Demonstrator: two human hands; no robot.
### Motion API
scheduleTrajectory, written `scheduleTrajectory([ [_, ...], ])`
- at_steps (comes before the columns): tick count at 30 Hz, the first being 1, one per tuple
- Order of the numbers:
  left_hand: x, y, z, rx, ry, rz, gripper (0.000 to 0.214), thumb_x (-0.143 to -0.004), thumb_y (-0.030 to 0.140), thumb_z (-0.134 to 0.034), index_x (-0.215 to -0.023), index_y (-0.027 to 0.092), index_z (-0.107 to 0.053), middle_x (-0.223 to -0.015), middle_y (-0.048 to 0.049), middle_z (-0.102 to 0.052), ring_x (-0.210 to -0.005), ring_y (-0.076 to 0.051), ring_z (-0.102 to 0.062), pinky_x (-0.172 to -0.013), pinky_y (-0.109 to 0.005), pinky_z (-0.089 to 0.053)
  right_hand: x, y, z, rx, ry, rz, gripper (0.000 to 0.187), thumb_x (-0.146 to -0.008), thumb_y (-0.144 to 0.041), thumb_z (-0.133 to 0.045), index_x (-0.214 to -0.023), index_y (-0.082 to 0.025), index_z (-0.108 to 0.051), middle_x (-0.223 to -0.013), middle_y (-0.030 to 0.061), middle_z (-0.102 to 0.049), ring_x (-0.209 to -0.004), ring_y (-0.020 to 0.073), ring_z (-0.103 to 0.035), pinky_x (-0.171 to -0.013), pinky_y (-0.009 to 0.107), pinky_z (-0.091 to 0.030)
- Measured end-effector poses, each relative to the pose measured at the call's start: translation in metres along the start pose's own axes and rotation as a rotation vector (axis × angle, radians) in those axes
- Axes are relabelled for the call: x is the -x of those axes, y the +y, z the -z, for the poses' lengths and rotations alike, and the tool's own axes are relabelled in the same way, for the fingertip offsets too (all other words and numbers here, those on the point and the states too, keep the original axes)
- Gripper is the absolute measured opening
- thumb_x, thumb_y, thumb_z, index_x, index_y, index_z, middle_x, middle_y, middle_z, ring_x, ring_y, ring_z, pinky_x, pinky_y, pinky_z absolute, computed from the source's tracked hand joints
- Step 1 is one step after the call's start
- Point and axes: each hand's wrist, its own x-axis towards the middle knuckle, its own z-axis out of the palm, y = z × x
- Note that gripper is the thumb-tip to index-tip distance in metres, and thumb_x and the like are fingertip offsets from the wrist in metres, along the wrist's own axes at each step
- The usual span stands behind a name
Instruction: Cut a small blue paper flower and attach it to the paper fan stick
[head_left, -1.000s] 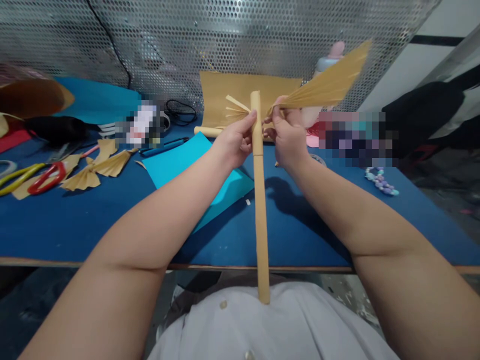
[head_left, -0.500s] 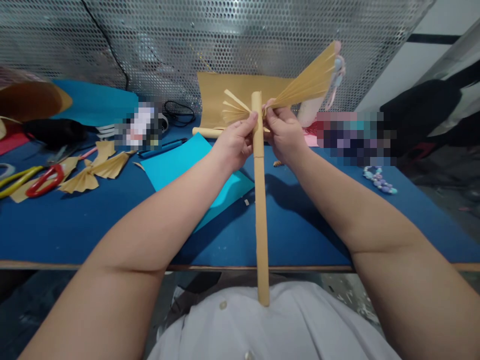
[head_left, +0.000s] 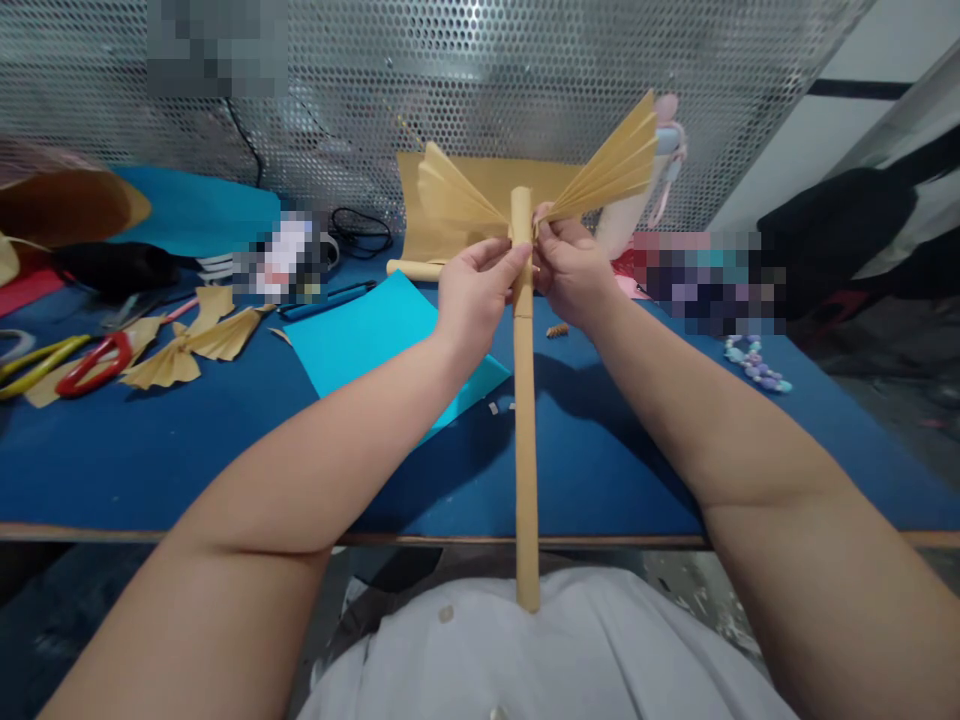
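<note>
A long rolled tan paper tube stands upright before me, its lower end resting against my shirt. Near its top, a pleated tan paper fan spreads out on the right and a second pleated wing on the left. My left hand is closed on the tube just below the wings, thumb across its front. On the other side, my right hand pinches the gathered base of the right-hand pleats against the tube. The fingertips behind the tube are hidden.
A bright blue paper sheet lies on the blue table. Red-handled scissors and a pleated paper bow are at left. A bead bracelet lies right. Perforated metal stands behind.
The left pleated wing now stands fanned out and raised higher. My left hand has slid slightly down and across the tube's front. My right hand keeps its pinch.
</note>
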Motion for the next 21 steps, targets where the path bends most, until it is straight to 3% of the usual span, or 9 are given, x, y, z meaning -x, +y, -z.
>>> scheduleTrajectory([
  [2,0.004,-0.004,-0.004,-0.032,0.042,-0.081,0.003,-0.086,0.023,-0.072,-0.088,0.023,-0.069,-0.089,-0.0011,-0.075,-0.081,-0.016,-0.071,-0.07,-0.027,-0.057,0.0,0.001,0.001,-0.066,-0.01,0.038,0.026,-0.089,-0.045,-0.068,-0.097,-0.027,-0.052,-0.075,-0.0065,-0.057,-0.064,0.007,-0.053,-0.057,0.02,-0.045],
  [6,0.005,-0.012,-0.004,-0.026,0.127,-0.171,0.042,-0.079,0.029,-0.082,-0.109,0.025,-0.053,-0.085,0.0004,-0.074,-0.081,-0.018,-0.074,-0.076,-0.03,-0.059,0.0,0.0,-0.001,-0.107,-0.006,0.077,0.036,-0.08,-0.049,-0.078,-0.097,-0.028,-0.055,-0.073,-0.0064,-0.057,-0.06,0.0096,-0.055,-0.049,0.022,-0.043],
  [8,0.004,-0.014,-0.002,-0.022,0.096,-0.23,0.052,-0.077,0.035,-0.084,-0.114,0.028,-0.048,-0.084,0.0012,-0.073,-0.083,-0.02,-0.075,-0.077,-0.032,-0.059,0.001,-0.002,-0.002,-0.12,-0.012,0.089,0.041,-0.074,-0.051,-0.082,-0.094,-0.028,-0.054,-0.073,-0.0062,-0.058,-0.059,0.0103,-0.056,-0.046,0.023,-0.041],
  [12,0.002,-0.017,0.0,-0.01,0.0,-0.235,0.046,-0.079,0.039,-0.082,-0.113,0.024,-0.055,-0.088,-0.0023,-0.074,-0.08,-0.021,-0.075,-0.076,-0.034,-0.059,0.001,-0.005,-0.004,-0.12,-0.032,0.081,0.046,-0.069,-0.054,-0.085,-0.09,-0.028,-0.053,-0.07,-0.0061,-0.057,-0.055,0.0104,-0.053,-0.042,0.023,-0.038],
  [21,0.009,-0.01,-0.007,0.05,0.035,-0.172,0.034,-0.082,0.031,-0.079,-0.109,0.024,-0.06,-0.098,-0.0014,-0.074,-0.089,-0.017,-0.074,-0.083,-0.03,-0.056,0.006,-0.013,-0.011,-0.119,0.058,0.001,0.03,-0.081,-0.045,-0.079,-0.085,-0.027,-0.055,-0.067,-0.0062,-0.056,-0.054,0.0109,-0.051,-0.047,0.025,-0.039],
])
